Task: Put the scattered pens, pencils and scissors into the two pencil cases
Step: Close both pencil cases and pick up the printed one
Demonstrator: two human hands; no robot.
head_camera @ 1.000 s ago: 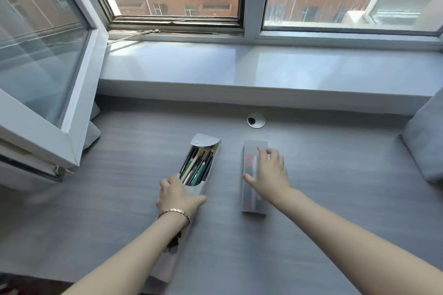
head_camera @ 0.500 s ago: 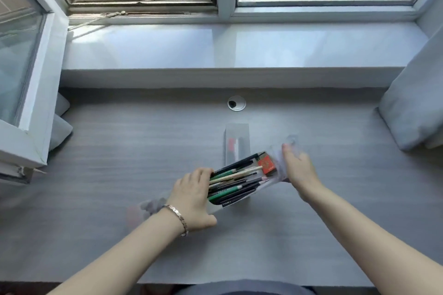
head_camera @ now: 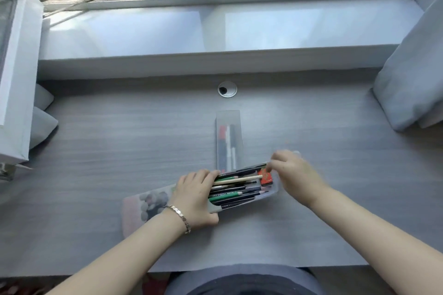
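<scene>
The full pencil case (head_camera: 242,190) lies sideways right in front of me, its long way running left to right. My left hand (head_camera: 195,199) grips its left part; my right hand (head_camera: 293,172) pinches at its right end by the red eraser (head_camera: 265,177)

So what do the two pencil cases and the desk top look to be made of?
The far pencil case looks like frosted translucent plastic: the pens inside show through it, blurred. The near pencil case, under the left hand, seems to be similar soft, matte plastic, with a printed flap at its left end. The desk top reads as grey wood-grain laminate, by its fine parallel streaks, though real wood cannot be ruled out.
</scene>
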